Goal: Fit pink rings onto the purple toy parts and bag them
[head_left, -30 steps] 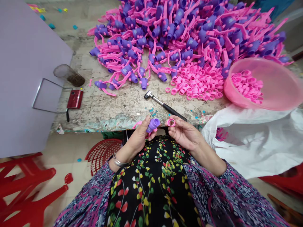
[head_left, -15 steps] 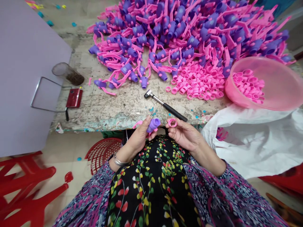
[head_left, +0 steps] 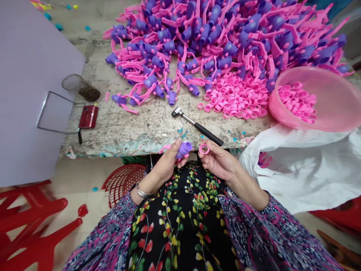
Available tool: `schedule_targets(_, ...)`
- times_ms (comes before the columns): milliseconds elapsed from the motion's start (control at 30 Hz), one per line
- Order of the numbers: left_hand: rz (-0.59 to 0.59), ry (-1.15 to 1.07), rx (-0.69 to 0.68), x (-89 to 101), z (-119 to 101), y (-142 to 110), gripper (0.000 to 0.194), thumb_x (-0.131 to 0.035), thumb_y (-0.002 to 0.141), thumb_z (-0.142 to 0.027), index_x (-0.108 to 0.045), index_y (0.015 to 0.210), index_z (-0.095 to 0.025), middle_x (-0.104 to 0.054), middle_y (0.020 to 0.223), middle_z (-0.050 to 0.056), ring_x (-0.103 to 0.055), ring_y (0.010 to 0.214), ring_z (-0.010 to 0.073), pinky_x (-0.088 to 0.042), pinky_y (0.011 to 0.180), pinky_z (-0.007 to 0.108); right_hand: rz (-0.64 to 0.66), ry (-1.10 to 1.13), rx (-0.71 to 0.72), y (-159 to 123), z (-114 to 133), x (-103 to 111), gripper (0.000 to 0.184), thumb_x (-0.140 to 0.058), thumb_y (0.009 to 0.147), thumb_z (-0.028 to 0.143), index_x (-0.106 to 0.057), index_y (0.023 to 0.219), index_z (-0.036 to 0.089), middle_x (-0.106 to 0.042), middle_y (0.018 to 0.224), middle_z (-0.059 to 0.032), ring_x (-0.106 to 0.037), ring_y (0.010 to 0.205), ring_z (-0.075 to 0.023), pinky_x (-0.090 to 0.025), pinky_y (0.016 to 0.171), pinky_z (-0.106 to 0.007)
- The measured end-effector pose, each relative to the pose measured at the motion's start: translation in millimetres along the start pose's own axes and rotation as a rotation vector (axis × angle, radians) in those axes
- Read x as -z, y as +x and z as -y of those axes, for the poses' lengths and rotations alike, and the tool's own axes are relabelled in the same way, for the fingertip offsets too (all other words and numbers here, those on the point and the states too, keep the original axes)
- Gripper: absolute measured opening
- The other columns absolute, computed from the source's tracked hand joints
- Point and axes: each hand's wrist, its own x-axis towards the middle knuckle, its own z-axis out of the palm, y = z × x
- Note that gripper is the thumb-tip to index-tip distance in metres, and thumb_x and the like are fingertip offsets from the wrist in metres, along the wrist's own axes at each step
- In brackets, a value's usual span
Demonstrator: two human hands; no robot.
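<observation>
Over my lap, at the table's front edge, my left hand [head_left: 166, 162] is closed around a purple plastic barrel piece [head_left: 184, 149] with a pink handle, its open end facing right. A pink plastic ring [head_left: 204, 149] is pinched between the thumb and fingers of my right hand [head_left: 220, 162]. A small gap separates the ring from the purple piece. Just beyond both hands lies a hammer [head_left: 197, 126] with a black grip. Loose pink rings [head_left: 239, 96] form a heap farther back, beside a big pile of purple pieces with pink handles [head_left: 208, 34].
A pink bowl [head_left: 332, 101] holding more rings stands at the right, above a white sack [head_left: 299, 177]. To the left are a red device [head_left: 88, 117], a tipped clear cup [head_left: 80, 88] and a wire frame [head_left: 42, 109]. Red stools [head_left: 36, 226] and a red basket [head_left: 122, 180] are below.
Both hands have barely moved. The ring in my right hand has shifted slightly left and down, and the purple piece slightly right.
</observation>
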Motion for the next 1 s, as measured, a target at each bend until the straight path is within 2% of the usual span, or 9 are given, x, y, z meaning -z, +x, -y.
schedule_targets(200,0.004,0.026,0.027,1.0,2.0,0.2,0.059,-0.049,0.083,-0.072,-0.059,0.068,-0.016,-0.048,0.052,-0.002,-0.038,0.044,0.0079,-0.024,0.042,0.023,-0.024,-0.045,0.030,1.2,-3.7,-1.1,0.032,-0.080,0.078,0.036,-0.067,0.099,0.015,-0.074,0.068,-0.0014,-0.067,0.050,-0.0101,-0.061,0.051,-0.019)
schedule_targets(367,-0.007,0.036,0.032,3.2,7.5,0.8,0.058,-0.047,0.084,-0.071,-0.064,0.078,-0.016,-0.050,0.053,-0.002,-0.039,0.045,0.0090,-0.025,0.042,0.023,-0.009,-0.054,0.041,-0.2,-3.1,-4.0,0.034,-0.080,0.078,0.037,-0.069,0.101,0.016,-0.075,0.073,-0.0014,-0.068,0.054,-0.0102,-0.063,0.056,-0.023)
schedule_targets(567,0.020,0.051,0.014,7.8,13.8,1.7,0.052,-0.045,0.088,-0.067,-0.063,0.084,-0.018,-0.051,0.055,-0.002,-0.041,0.047,0.0099,-0.027,0.044,0.023,-0.015,-0.106,0.034,-4.4,0.9,-9.2,0.035,-0.080,0.078,0.029,-0.068,0.108,0.017,-0.075,0.076,-0.0010,-0.070,0.057,-0.0112,-0.062,0.058,-0.022)
schedule_targets(767,0.070,0.156,0.000,9.2,14.4,0.0,0.053,-0.038,0.092,-0.066,-0.058,0.078,-0.018,-0.048,0.054,-0.003,-0.039,0.047,0.0094,-0.027,0.046,0.024,-0.050,-0.195,0.078,-6.4,0.1,-13.9,0.026,-0.079,0.078,0.031,-0.069,0.099,0.018,-0.073,0.074,0.0012,-0.069,0.057,-0.0095,-0.060,0.059,-0.020)
schedule_targets(1000,0.077,0.331,0.028,0.6,2.3,-4.2,0.056,-0.038,0.088,-0.071,-0.051,0.071,-0.019,-0.045,0.054,-0.004,-0.036,0.049,0.0098,-0.027,0.050,0.025,-0.065,-0.231,0.092,-4.7,-2.0,-9.9,0.026,-0.080,0.077,0.035,-0.070,0.095,0.018,-0.070,0.064,0.0019,-0.068,0.057,-0.0084,-0.059,0.063,-0.019)
